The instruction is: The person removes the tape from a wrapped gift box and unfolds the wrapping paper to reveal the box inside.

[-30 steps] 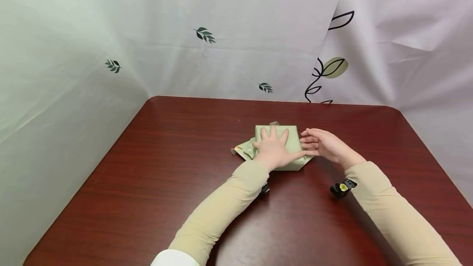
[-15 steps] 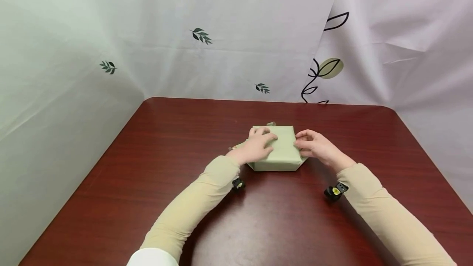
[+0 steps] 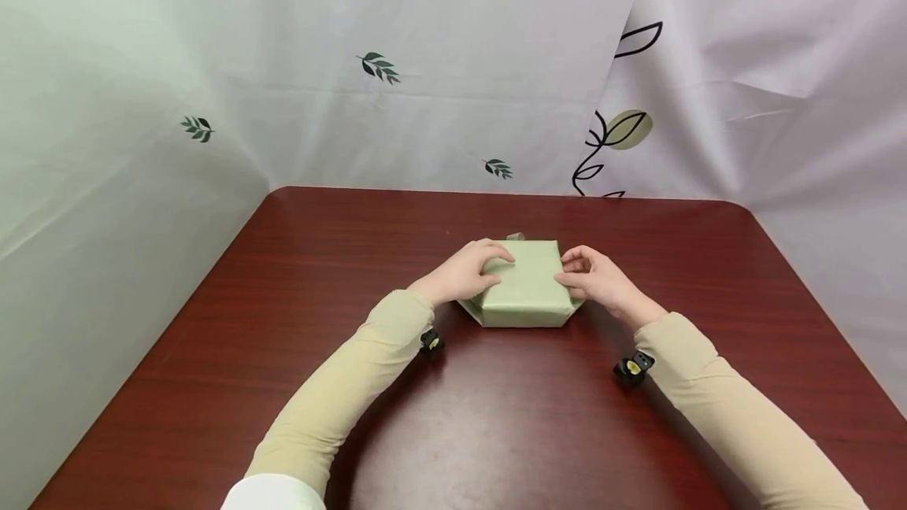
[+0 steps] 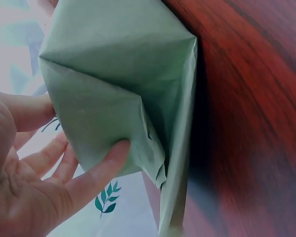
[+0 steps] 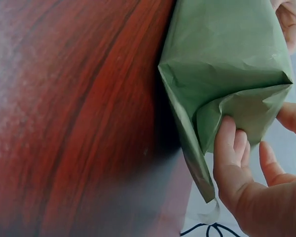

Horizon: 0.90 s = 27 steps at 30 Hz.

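A box wrapped in pale green paper (image 3: 527, 282) lies on the table between both hands. In the left wrist view, its end shows a paper flap (image 4: 91, 118) folded inward, with another flap (image 4: 180, 148) standing out along the table side. My left hand (image 3: 464, 270) is at the left end, a fairly straight finger touching the inner flap and the thumb near the top edge. At the right end, my right hand (image 3: 594, 278) touches a similar folded-in flap (image 5: 246, 111) with its fingertips. A clear strip of tape (image 5: 210, 213) hangs from the lower flap there.
The reddish-brown table (image 3: 298, 282) spreads around the box. White curtains (image 3: 439, 116) with leaf prints stand behind it and along the sides. Another small tape piece (image 3: 516, 236) shows behind the box. Black cameras (image 3: 631, 368) are strapped to the wrists.
My left hand has slid left off the top of the box to its left end. My right hand has come in against the right end.
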### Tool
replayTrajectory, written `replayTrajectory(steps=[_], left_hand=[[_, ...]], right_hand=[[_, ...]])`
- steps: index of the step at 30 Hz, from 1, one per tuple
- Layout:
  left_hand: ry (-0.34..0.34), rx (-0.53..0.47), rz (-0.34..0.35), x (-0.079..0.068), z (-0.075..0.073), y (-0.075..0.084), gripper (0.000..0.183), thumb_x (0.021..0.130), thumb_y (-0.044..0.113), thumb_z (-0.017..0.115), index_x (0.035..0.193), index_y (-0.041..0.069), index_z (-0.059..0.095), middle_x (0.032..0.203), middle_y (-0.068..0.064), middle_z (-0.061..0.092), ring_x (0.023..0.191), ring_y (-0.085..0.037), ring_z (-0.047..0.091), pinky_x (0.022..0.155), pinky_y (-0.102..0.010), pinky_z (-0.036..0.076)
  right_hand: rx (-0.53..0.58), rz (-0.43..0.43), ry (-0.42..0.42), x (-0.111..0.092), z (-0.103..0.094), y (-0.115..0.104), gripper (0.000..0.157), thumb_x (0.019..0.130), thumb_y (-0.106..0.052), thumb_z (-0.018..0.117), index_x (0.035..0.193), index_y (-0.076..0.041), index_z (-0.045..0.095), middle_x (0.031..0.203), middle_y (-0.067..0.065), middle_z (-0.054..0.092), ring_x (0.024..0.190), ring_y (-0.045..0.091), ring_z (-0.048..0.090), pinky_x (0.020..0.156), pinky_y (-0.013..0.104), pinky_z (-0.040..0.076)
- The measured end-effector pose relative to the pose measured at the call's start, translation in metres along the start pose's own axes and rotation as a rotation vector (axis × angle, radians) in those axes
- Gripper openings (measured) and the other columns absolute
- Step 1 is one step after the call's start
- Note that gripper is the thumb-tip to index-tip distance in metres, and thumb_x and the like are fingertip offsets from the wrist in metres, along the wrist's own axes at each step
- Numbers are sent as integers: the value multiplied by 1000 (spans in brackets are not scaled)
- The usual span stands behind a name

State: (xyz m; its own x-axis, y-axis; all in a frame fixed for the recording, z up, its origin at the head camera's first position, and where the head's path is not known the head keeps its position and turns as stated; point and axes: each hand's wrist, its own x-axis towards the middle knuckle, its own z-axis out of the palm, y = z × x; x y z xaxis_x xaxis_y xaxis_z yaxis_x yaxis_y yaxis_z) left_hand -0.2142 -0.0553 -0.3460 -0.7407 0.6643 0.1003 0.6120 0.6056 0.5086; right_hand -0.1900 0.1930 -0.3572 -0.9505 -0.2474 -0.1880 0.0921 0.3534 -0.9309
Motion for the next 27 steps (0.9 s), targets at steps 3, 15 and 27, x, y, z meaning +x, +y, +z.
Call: replayTrajectory(steps=[3,15,27], left_hand=[[-2,0,-6,2,-2,-1,32,90,8,62,122,8,61,129,-9,55,127,-28,45,107,-37,34],[-39,-9,-6,1,-9,-5,34,89,13,65,122,8,61,130,-10,53,127,-26,43,107,-36,34],[-90,44,-99,12,-23,-13,48,86,21,69,129,2,56,132,-15,50,127,-26,44,107,-32,34]], right_hand=[[-19,-9,6,1,1,-2,39,90,-9,60,120,7,40,103,13,51,78,8,55,68,23,50],[-121,-27,25,5,-3,-4,31,94,-12,56,119,5,50,96,10,54,76,9,57,69,25,52],[-471,-115,114,22,-10,-16,19,89,-18,64,101,-3,63,97,15,63,57,17,54,56,33,47]])
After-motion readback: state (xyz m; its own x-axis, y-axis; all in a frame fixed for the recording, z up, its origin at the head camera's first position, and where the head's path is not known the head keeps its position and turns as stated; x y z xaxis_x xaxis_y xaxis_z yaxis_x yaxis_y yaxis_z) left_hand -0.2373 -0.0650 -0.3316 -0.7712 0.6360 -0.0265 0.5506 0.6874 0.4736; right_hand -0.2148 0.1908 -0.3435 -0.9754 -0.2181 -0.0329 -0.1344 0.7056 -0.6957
